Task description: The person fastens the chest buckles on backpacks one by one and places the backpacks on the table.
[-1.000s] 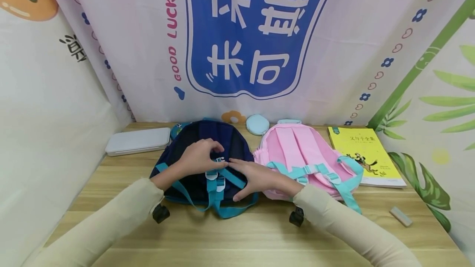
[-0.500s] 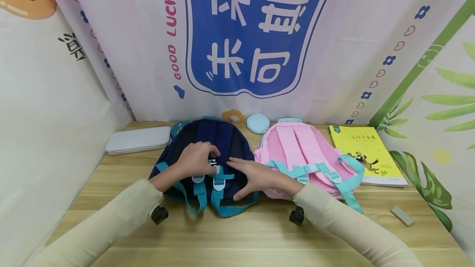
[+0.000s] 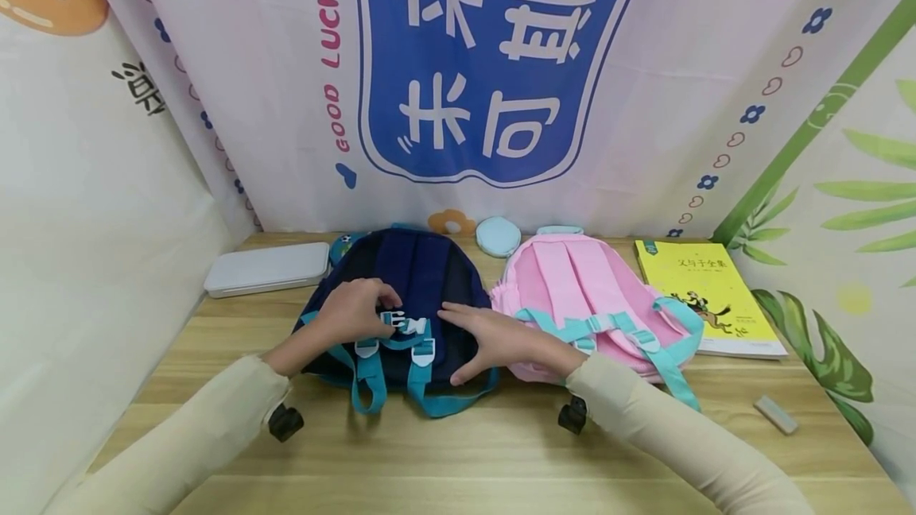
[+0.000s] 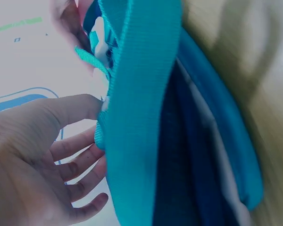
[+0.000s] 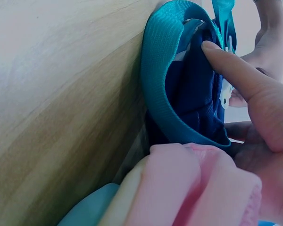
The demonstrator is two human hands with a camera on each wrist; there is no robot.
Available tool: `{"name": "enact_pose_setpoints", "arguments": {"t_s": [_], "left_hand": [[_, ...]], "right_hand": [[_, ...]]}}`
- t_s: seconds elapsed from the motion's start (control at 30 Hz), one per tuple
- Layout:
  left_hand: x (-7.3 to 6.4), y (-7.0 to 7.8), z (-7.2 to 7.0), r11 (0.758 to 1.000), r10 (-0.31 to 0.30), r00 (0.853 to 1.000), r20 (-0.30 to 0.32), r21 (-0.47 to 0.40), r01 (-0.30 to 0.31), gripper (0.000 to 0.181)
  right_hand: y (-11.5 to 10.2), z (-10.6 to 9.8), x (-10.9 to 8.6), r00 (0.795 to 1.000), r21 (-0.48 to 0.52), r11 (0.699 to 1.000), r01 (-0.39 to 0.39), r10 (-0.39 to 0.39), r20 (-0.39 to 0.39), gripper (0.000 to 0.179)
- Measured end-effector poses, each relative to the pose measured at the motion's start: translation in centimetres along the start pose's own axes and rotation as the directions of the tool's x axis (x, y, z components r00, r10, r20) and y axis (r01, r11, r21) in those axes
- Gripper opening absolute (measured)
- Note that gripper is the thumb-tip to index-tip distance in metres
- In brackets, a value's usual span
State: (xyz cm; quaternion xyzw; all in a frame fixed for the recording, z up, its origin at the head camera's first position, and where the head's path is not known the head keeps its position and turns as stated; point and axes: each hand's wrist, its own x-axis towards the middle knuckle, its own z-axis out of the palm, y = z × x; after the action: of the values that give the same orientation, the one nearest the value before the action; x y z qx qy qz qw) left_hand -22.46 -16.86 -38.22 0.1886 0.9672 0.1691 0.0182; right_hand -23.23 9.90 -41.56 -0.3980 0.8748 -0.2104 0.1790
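Note:
A navy backpack [image 3: 411, 272] with teal straps lies strap side up on the table. Its white chest buckle is in two parts: a pronged half [image 3: 392, 317] and a socket half [image 3: 413, 327], close together. With thumb and index finger, my left hand [image 3: 351, 310] pinches the pronged half and its webbing; in the left wrist view its other fingers are spread beside the teal strap [image 4: 141, 113]. My right hand [image 3: 490, 338] rests spread on the backpack's right side. In the right wrist view, its thumb [image 5: 226, 63] touches the navy fabric.
Right of the navy backpack, close against it, lies a pink backpack [image 3: 572, 276] with teal straps. A yellow book [image 3: 704, 284] and a grey eraser-like block [image 3: 775, 415] are farther right. A white case [image 3: 268, 269] lies left, a round blue pouch [image 3: 498, 237] behind.
My left hand has moved left and slightly down with the pronged half, drawing the left strap away from the right one. My right hand has stayed nearly still.

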Motion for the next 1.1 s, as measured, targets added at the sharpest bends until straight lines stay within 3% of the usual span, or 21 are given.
{"name": "enact_pose_setpoints", "arguments": {"t_s": [0.17,0.33,0.57,0.73,0.87,1.1], "left_hand": [[-0.5,-0.8,0.2,0.999,0.043,0.998,-0.052,0.034,-0.041,0.022],[-0.9,-1.6,0.2,0.997,0.070,0.994,-0.087,-0.032,-0.073,0.019],[-1.5,-3.0,-0.4,0.972,0.075,0.994,-0.078,-0.218,-0.091,0.019],[-1.7,-3.8,-0.9,0.950,0.088,0.993,-0.074,-0.294,-0.106,0.020],[-1.7,-4.1,-1.2,0.940,0.085,0.993,-0.078,-0.325,-0.106,0.020],[-1.7,-4.2,-1.6,0.943,0.072,0.995,-0.074,-0.320,-0.092,0.020]], "right_hand": [[0.0,0.0,0.0,1.000,0.011,1.000,0.003,-0.003,0.000,0.101],[-0.1,0.1,0.0,1.000,0.032,0.999,0.023,-0.022,-0.010,0.099],[-0.4,0.4,0.1,0.998,0.051,0.997,0.052,-0.050,-0.044,0.084],[-1.0,0.5,0.6,0.993,0.069,0.995,0.072,-0.065,-0.100,0.066],[-1.6,0.6,1.1,0.985,0.056,0.994,0.098,-0.089,-0.145,0.056],[-2.9,0.8,2.6,0.971,0.030,0.994,0.105,-0.096,-0.219,0.049]]}}
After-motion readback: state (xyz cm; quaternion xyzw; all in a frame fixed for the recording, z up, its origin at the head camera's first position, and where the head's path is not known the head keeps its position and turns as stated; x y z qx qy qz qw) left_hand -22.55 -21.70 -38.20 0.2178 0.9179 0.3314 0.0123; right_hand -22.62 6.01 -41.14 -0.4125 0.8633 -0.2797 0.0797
